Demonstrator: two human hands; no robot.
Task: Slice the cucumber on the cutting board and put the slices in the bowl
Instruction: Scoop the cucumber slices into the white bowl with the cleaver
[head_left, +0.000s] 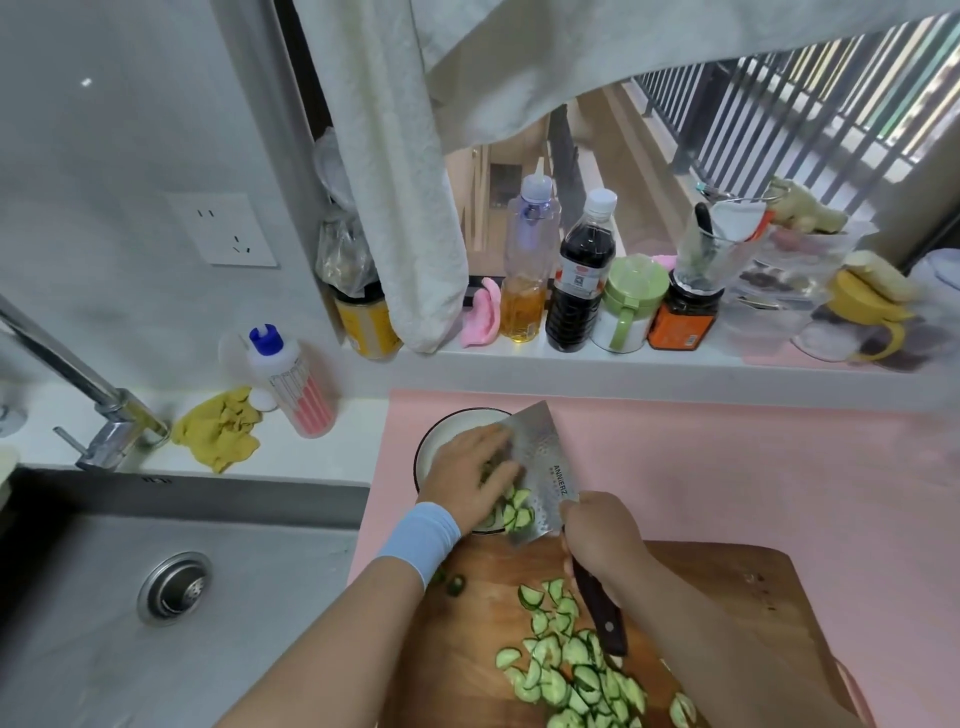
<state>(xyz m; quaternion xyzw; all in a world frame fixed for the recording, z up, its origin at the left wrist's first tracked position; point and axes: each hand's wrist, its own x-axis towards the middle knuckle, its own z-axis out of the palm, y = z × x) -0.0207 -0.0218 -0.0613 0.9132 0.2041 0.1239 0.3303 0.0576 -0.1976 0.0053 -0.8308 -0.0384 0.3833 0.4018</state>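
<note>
The bowl (441, 427) sits on the desk touching the cutting board's (727, 582) far edge, so the carry is short. My left hand (470, 475), fingers fairly flat, presses cucumber slices (511, 506) against the knife (545, 467) to sweep them into the bowl. My right hand (602, 535) wraps the handle, tilting the blade over the rim like a scoop. I count 1 bowl, 1 knife, 1 board and about 5 slices showing on the blade. The heap (571, 670) on the board holds well over 20, too overlapped to count.
</note>
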